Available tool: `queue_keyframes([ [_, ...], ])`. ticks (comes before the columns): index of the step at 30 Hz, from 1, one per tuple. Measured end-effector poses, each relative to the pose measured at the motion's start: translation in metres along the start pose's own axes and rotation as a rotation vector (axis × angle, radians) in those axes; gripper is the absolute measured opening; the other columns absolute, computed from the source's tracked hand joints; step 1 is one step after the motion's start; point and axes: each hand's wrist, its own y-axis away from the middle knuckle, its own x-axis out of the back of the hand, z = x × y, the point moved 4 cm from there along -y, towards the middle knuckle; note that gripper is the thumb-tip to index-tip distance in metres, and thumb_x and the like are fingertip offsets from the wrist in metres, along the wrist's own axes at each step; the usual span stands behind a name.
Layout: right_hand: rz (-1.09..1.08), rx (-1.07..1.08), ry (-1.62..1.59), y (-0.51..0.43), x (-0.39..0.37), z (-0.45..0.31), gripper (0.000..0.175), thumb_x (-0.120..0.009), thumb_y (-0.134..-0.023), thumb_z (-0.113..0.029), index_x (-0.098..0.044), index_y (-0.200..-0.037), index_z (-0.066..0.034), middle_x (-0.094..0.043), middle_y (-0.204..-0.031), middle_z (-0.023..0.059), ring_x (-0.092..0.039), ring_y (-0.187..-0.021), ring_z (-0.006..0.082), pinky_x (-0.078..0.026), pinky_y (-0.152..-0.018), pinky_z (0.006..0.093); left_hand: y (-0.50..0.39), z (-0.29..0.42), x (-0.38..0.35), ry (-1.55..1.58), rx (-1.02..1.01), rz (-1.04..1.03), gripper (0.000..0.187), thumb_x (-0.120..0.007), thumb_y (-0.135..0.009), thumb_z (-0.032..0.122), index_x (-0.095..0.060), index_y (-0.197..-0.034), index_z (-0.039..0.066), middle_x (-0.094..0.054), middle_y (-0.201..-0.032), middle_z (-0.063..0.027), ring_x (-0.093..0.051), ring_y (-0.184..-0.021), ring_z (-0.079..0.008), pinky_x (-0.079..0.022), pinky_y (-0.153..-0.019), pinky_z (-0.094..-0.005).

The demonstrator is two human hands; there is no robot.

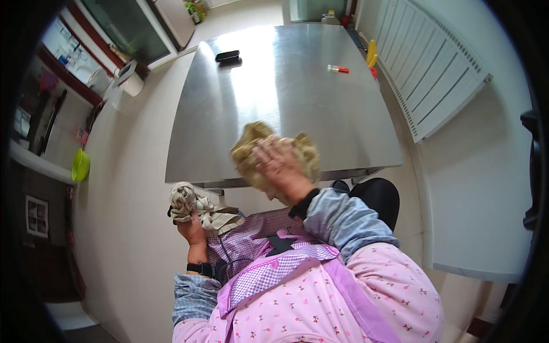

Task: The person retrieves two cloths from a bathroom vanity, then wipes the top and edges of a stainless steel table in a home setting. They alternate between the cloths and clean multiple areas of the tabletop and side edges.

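My right hand lies over a crumpled yellow-tan cloth at the near edge of the stainless steel table. Part of that cloth hangs below the tabletop's edge. Its fingers look spread on the fabric; whether they grip it I cannot tell. Off the table's near left corner, my left hand is closed around a bunched cream-grey cloth. A loose fold of this cloth droops towards my checked apron.
On the tabletop lie a black oblong object at the far left and a small red-and-clear tube at the far right. A white radiator runs along the right wall. A lime-green basin and a white bin stand to the left.
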Motion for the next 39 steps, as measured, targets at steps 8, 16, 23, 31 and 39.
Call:
queue_keyframes([
  [8, -0.099, -0.134, 0.191, 0.053, 0.044, 0.114, 0.049, -0.052, -0.095, -0.041, -0.05, -0.139, -0.0211, -0.043, -0.15, 0.0036, -0.035, -0.141, 0.0293, -0.026, -0.113, 0.0524, 0.002, 0.016, 0.009, 0.132, 0.064, -0.062, 0.04, -0.068, -0.092, 0.022, -0.061, -0.123, -0.002, -0.064, -0.125, -0.0165, -0.061, -0.114, -0.029, -0.046, -0.096, -0.0374],
  [16, -0.119, -0.792, 0.539, 0.127, 0.107, 0.301, 0.054, -0.045, -0.097, -0.048, -0.045, -0.144, -0.0216, -0.038, -0.153, -0.0004, -0.032, -0.142, 0.0285, -0.025, -0.113, 0.0538, 0.003, 0.024, 0.009, 0.192, 0.002, 0.015, 0.039, -0.069, -0.091, 0.022, -0.062, -0.122, -0.001, -0.065, -0.121, -0.0173, -0.062, -0.111, -0.0322, -0.047, -0.095, -0.039],
  [23, -0.044, -0.201, 0.317, 0.055, 0.051, 0.108, 0.051, -0.056, -0.091, -0.036, -0.052, -0.137, -0.0147, -0.048, -0.145, 0.0074, -0.039, -0.138, 0.0293, -0.03, -0.11, 0.0534, 0.0, 0.026, 0.007, 0.128, -0.025, -0.03, 0.038, -0.069, -0.091, 0.021, -0.062, -0.121, -0.001, -0.065, -0.122, -0.0168, -0.061, -0.113, -0.0318, -0.046, -0.096, -0.0388],
  [31, 0.002, -0.115, 0.162, 0.037, 0.045, 0.136, 0.045, -0.057, -0.092, -0.036, -0.056, -0.133, -0.0181, -0.052, -0.14, 0.0046, -0.044, -0.133, 0.0268, -0.035, -0.105, 0.0494, 0.004, 0.014, 0.011, 0.053, 0.129, -0.034, 0.039, -0.069, -0.09, 0.018, -0.061, -0.122, -0.003, -0.064, -0.124, -0.0174, -0.061, -0.113, -0.0306, -0.046, -0.096, -0.0375],
  [39, -0.235, -0.856, 0.514, 0.109, 0.102, 0.317, 0.055, -0.042, -0.098, -0.05, -0.042, -0.146, -0.0212, -0.032, -0.156, -0.0011, -0.028, -0.143, 0.0278, -0.023, -0.115, 0.0521, 0.009, 0.003, 0.011, 0.047, 0.096, -0.017, 0.036, -0.067, -0.091, 0.015, -0.061, -0.122, 0.0, -0.065, -0.123, -0.0149, -0.062, -0.11, -0.0292, -0.048, -0.094, -0.0377],
])
